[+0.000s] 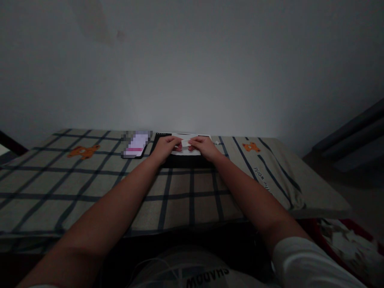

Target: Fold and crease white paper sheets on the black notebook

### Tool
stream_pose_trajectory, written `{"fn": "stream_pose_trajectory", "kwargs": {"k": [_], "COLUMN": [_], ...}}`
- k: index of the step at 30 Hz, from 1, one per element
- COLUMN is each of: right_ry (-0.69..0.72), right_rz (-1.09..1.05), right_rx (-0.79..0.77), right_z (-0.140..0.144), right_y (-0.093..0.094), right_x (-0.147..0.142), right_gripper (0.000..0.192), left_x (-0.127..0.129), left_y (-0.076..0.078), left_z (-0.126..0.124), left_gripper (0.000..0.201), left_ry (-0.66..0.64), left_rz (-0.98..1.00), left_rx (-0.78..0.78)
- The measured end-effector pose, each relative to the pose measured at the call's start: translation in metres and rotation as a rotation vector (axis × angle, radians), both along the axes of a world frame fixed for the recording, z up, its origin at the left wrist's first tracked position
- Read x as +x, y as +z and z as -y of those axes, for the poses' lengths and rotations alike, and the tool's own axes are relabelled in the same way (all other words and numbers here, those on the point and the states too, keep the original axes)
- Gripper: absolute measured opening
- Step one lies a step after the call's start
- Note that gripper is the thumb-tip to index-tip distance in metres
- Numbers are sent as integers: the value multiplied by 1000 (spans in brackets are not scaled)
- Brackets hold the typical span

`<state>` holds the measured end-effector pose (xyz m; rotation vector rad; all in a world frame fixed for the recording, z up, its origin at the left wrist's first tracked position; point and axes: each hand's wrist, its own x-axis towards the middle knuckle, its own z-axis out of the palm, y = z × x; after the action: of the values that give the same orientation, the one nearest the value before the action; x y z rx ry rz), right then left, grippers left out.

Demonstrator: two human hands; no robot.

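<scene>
Both hands meet over a dark mat [186, 162] near the wall side of the table. My left hand [167, 147] is closed, pinching one end of a small white piece of paper [185, 143]. At its other end, my right hand [204, 146] pinches the same piece between thumb and fingers. Beneath them a white sheet [194, 152] lies on the mat, partly covered by my hands. Fine detail of the paper is too small and dim to make out.
Left of the mat lies a phone [136, 145] with its screen lit. A checked tablecloth [180, 192] with orange bear prints covers the table, and a plain wall [192, 72] stands behind. A red bin [345, 240] holding white scraps is at the lower right.
</scene>
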<state>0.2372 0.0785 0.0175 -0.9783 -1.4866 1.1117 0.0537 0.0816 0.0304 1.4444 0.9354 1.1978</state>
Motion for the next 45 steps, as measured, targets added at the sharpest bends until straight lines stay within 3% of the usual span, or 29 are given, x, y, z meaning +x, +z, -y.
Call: {"fn": "stream_pose_trajectory", "kwargs": {"k": [12,20,25,29,33,41,45], "right_ry": [25,73,10,2,79,-89,-5], "right_rz": [-29,-7,96,-23,-212,-160,-199], "right_rx": [-70,2,83,-7,-73,-49,-87], "right_z": [-3,-2,0,-3,-7,-12,-12], "right_y": [-5,-6,0,-2,-8,-10,-11], "right_x": [-1,-3,-1,-2,-4,-1,-2], "right_gripper": [21,24,22,27,27,26,24], "left_x": [-5,-2,-1,-1,1,0,-1], "left_y": [0,1,-1,-3,-6,-10,-7], "left_z": [0,5,6,2,-2,-4,-2], "left_gripper": [31,28,29,30,31,34,28], "left_ry": [78,65,48,35,54,-60,-16], "left_rz": [-352,-443,-422,-406,-329,-303,-309], "left_rx": [227,333,369,415,363,190,187]}}
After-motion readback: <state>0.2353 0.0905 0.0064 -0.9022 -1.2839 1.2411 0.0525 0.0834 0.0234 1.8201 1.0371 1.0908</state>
